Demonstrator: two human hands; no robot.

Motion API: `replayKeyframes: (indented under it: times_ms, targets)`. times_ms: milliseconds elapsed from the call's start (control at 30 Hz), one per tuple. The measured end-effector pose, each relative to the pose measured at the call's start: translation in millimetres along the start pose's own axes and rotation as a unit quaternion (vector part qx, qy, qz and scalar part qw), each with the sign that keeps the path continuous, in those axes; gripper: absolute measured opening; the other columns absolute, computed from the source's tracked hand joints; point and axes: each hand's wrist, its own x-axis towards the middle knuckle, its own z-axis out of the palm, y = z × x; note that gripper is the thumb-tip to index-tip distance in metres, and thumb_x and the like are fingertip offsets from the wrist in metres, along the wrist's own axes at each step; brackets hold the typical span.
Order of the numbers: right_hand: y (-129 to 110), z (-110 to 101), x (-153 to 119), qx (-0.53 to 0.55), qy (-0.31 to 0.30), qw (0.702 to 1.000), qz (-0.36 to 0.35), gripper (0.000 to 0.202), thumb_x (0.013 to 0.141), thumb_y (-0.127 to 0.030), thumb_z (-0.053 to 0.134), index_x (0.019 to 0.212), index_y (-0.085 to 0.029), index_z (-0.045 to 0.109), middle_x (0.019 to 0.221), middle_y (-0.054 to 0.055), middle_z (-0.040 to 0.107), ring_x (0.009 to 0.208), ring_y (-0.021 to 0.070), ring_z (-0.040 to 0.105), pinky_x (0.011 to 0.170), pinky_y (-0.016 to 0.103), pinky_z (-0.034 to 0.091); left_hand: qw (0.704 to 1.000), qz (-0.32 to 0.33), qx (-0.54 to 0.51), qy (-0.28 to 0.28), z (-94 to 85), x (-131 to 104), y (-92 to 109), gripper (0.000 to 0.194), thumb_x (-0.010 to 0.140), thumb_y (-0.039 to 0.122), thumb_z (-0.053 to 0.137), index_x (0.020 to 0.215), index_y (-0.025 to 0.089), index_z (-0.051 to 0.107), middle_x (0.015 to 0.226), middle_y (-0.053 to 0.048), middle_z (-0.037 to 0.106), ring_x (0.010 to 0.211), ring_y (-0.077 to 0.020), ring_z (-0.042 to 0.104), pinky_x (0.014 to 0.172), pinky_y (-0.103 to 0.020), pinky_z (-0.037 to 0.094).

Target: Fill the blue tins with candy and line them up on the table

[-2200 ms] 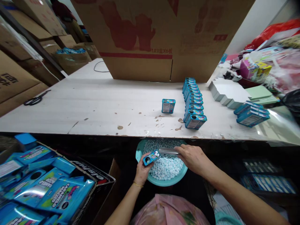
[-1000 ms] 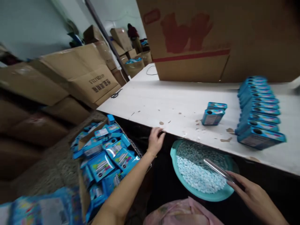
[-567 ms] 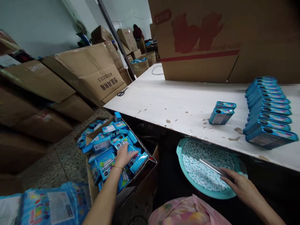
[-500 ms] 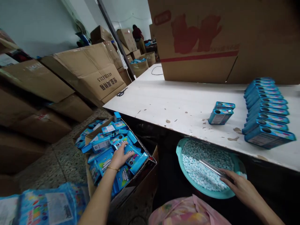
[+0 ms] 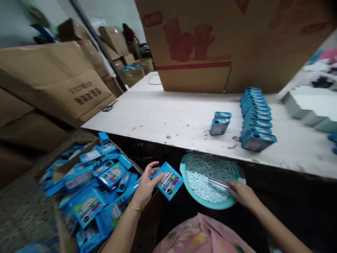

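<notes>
My left hand (image 5: 147, 182) is closed on a small blue candy box (image 5: 168, 181), holding it up between the carton and the basin. My right hand (image 5: 240, 193) grips a shiny metal scoop (image 5: 218, 182), whose far end lies over the candies. Pale blue and white candies (image 5: 207, 189) fill the round turquoise basin (image 5: 193, 198) below the table edge. At my left, an open carton (image 5: 63, 228) is heaped with blue candy boxes (image 5: 88, 207). On the table stand two blue boxes (image 5: 219, 126) and, to their right, a long row of the same boxes (image 5: 258, 140).
A white table (image 5: 147, 116) with chipped paint spans the front. A big cardboard box (image 5: 195, 77) stands along its back, with scissors (image 5: 109, 106) at the left corner. Grey-white stacked pieces (image 5: 308, 105) lie at right. Brown cartons (image 5: 73, 84) fill the left; a person (image 5: 130, 38) is far behind.
My left hand has lifted a candy box out of the carton and moved right, toward the basin. The view has turned right. My right hand still holds the scoop at the basin.
</notes>
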Motion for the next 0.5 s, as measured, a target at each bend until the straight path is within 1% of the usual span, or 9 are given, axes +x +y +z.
replayKeyframes:
  times_ms: [67,100,133,200,300,367,433,467,500]
  targets:
    - [0,-8,-2,-0.027,-0.007,0.999,0.020,0.035,0.080,-0.029,0.037,0.109,-0.023,0.054,0.105,0.005,0.060,0.095,0.0199,0.055,0.079,0.029,0.042,0.987,-0.110,-0.108,-0.053,21.9,8,-25,0.041,0.066,0.036,0.060,0.102,0.020,0.050,0.089,-0.004,0.061,0.078,-0.0172,0.060,0.070,-0.031,0.048]
    - [2,-11,-3,-0.036,-0.007,0.999,0.028,0.035,0.080,-0.029,0.037,0.110,-0.023,0.054,0.104,0.005,0.060,0.095,0.0199,0.055,0.078,0.029,0.042,0.976,-0.155,-0.131,-0.081,29.4,11,-37,0.038,0.067,0.036,0.059,0.100,0.019,0.052,0.089,-0.005,0.062,0.078,-0.0173,0.060,0.071,-0.031,0.048]
    - [3,-14,-4,-0.043,-0.005,0.998,0.033,0.035,0.081,-0.029,0.037,0.111,-0.024,0.053,0.104,0.005,0.060,0.095,0.0198,0.055,0.078,0.029,0.042,0.968,-0.186,-0.131,-0.108,34.4,11,-49,0.037,0.068,0.036,0.058,0.100,0.019,0.053,0.090,-0.006,0.063,0.079,-0.0180,0.060,0.073,-0.033,0.047]
    - [8,-19,-7,-0.062,-0.004,0.997,0.039,0.034,0.081,-0.029,0.037,0.111,-0.026,0.052,0.102,0.004,0.060,0.092,0.0193,0.056,0.075,0.028,0.042,0.962,-0.204,-0.067,-0.167,36.7,7,-70,0.037,0.069,0.037,0.056,0.102,0.020,0.054,0.092,-0.006,0.063,0.082,-0.0200,0.060,0.077,-0.037,0.046]
    - [14,-21,-7,-0.121,-0.007,0.992,0.047,0.030,0.080,-0.023,0.039,0.106,-0.024,0.055,0.094,0.006,0.061,0.084,0.0190,0.058,0.070,0.027,0.041,0.948,-0.148,0.103,-0.261,25.0,-7,-90,0.035,0.073,0.042,0.050,0.100,0.021,0.059,0.101,-0.007,0.062,0.096,-0.0238,0.055,0.090,-0.043,0.038]
    - [17,-20,-4,-0.160,-0.008,0.986,0.046,0.028,0.080,-0.016,0.038,0.098,-0.020,0.058,0.088,0.009,0.061,0.080,0.0193,0.058,0.069,0.028,0.039,0.926,-0.093,0.179,-0.320,13.6,-17,-95,0.036,0.073,0.042,0.048,0.101,0.023,0.060,0.121,-0.007,0.050,0.115,-0.0255,0.041,0.099,-0.044,0.027]
    - [14,-14,4,-0.152,-0.011,0.987,0.043,0.028,0.080,-0.012,0.035,0.092,-0.016,0.059,0.087,0.012,0.060,0.083,0.0205,0.057,0.072,0.030,0.038,0.898,-0.041,0.227,-0.374,6.4,-26,-95,0.045,0.069,0.040,0.054,0.112,0.028,0.053,0.134,-0.003,0.035,0.126,-0.0248,0.024,0.103,-0.042,0.020]
    - [11,-8,10,-0.131,-0.016,0.990,0.041,0.027,0.080,-0.012,0.035,0.092,-0.016,0.059,0.089,0.012,0.060,0.085,0.0211,0.056,0.073,0.030,0.037,0.884,-0.016,0.249,-0.395,5.9,-29,-94,0.052,0.066,0.038,0.058,0.117,0.029,0.048,0.136,-0.003,0.031,0.127,-0.0245,0.021,0.103,-0.042,0.019]
    - [6,-2,17,-0.106,-0.023,0.993,0.040,0.026,0.080,-0.013,0.037,0.094,-0.016,0.058,0.091,0.012,0.060,0.087,0.0213,0.056,0.074,0.031,0.037,0.874,0.009,0.272,-0.403,7.8,-32,-93,0.059,0.063,0.036,0.061,0.120,0.031,0.044,0.135,-0.003,0.033,0.127,-0.0247,0.022,0.103,-0.042,0.020]
